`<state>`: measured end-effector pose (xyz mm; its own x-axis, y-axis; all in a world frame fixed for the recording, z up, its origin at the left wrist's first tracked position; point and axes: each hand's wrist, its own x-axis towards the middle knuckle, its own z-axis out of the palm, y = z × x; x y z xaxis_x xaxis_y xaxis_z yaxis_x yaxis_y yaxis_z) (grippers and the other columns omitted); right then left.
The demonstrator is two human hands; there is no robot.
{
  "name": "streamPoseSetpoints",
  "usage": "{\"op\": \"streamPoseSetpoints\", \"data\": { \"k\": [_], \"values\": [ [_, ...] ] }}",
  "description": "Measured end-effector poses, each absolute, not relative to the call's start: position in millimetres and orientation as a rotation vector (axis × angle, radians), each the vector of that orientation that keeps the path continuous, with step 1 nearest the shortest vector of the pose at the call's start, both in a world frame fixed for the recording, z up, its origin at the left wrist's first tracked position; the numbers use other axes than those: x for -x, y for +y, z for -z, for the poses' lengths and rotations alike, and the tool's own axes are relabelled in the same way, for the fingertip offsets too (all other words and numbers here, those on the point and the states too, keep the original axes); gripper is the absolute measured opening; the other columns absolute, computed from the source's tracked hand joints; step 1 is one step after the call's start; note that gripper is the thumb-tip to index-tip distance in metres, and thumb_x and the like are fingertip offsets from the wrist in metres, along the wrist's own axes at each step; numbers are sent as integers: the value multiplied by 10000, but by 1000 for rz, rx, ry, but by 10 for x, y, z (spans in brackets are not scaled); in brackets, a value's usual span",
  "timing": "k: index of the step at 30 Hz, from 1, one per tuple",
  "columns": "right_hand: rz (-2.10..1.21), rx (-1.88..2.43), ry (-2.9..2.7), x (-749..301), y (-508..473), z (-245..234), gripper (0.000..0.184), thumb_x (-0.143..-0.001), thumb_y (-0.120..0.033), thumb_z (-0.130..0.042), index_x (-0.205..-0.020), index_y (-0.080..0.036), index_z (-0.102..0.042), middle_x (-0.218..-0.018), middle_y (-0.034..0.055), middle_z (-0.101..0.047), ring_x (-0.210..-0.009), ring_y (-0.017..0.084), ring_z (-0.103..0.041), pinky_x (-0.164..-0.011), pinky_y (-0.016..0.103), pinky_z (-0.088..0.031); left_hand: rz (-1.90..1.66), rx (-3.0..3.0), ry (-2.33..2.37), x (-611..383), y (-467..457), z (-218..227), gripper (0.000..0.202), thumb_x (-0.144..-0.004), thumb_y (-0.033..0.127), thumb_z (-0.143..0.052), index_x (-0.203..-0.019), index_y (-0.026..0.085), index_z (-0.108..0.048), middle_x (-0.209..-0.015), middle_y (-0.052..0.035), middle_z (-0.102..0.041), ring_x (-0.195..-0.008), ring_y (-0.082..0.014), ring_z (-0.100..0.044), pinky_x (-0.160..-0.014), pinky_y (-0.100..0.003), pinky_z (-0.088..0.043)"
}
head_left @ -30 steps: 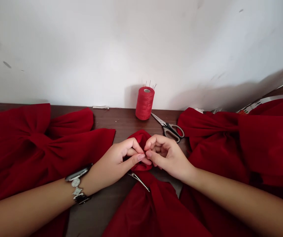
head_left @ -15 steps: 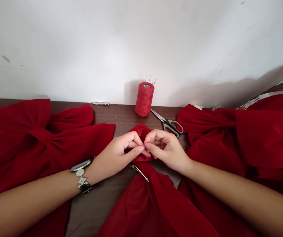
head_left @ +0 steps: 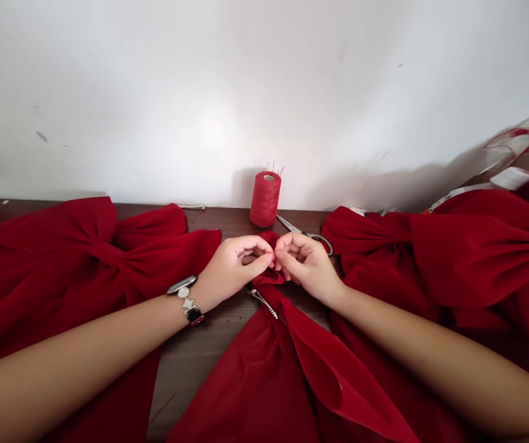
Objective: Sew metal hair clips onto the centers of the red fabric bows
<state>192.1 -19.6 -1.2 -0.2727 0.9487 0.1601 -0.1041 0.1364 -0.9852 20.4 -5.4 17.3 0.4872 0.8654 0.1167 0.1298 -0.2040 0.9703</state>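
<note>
The left hand (head_left: 239, 266) and right hand (head_left: 304, 264) are pinching a gathered red fabric loop (head_left: 269, 277) closed between their fingertips, just above a metal clip (head_left: 262, 301) and a red bow (head_left: 264, 375) lying on the wooden table (head_left: 190, 381).

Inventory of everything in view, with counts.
left fabric bow: 1, deep red, left of table
right fabric bow: 1, deep red, right of table
centre fabric bow: 1, deep red, front centre
red fabric loop: 1, deep red, between the fingertips
alligator clip: 1, silver, just below the loop
thread spool: 1, red, upright at back, pins in top
scissors: 1, silver blades, behind right hand
paper strip: 1, white, at back edge
wooden table: 1, dark brown, under everything
wall: 1, white, behind table
wristwatch: 1, silver and black, left wrist
left hand: 1, at the loop
right hand: 1, at the loop
</note>
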Motion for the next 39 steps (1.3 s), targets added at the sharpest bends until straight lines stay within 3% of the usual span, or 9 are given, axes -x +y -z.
{"op": "streamPoseSetpoints", "data": {
  "k": [16, 25, 29, 35, 39],
  "values": [
    [-1369, 840, -1476, -1940, -250, 18, 248, -885, -376, -604, -821, -165, -491, -621, -45, -563, -450, 30, -449, -400, 152, -337, -854, -1659, 897, -153, -87, -211, 134, -821, 223, -616, -749, 139, -692, -762, -33, -733, -713, -150, -684, -701, -228, -565],
    [-1305, 866, -1531, -1934, -263, 50, 293, -816, -356, -691, -972, -185, -512, -723, -25, -602, -572, 66, -544, -512, 186, -426, -758, -1689, 961, -139, -79, -212, 241, -858, 349, -611, -803, 139, -715, -785, -42, -738, -720, -170, -663, -675, -255, -535],
    [-1302, 872, -1509, -1936, -255, 51, 259, -824, -353, -685, -936, -177, -531, -729, -11, -620, -591, 75, -560, -529, 194, -444, -723, -1630, 931, -111, -66, -190, 263, -878, 366, -600, -872, 143, -741, -851, -52, -763, -803, -190, -693, -757, -281, -554],
    [-1324, 927, -1435, -1959, -221, 12, 245, -830, -364, -677, -880, -163, -546, -651, -42, -576, -461, 37, -463, -428, 170, -362, -664, -1526, 837, -68, -40, -155, 218, -825, 258, -688, -1019, 177, -745, -962, -42, -780, -898, -196, -715, -854, -302, -567],
    [-1343, 925, -1411, -1975, -217, 24, 230, -854, -367, -641, -891, -173, -523, -630, -54, -552, -436, 37, -439, -411, 169, -341, -675, -1518, 845, -69, -31, -156, 220, -868, 275, -643, -1042, 178, -734, -971, -52, -777, -937, -203, -706, -906, -326, -540]
  ]
}}
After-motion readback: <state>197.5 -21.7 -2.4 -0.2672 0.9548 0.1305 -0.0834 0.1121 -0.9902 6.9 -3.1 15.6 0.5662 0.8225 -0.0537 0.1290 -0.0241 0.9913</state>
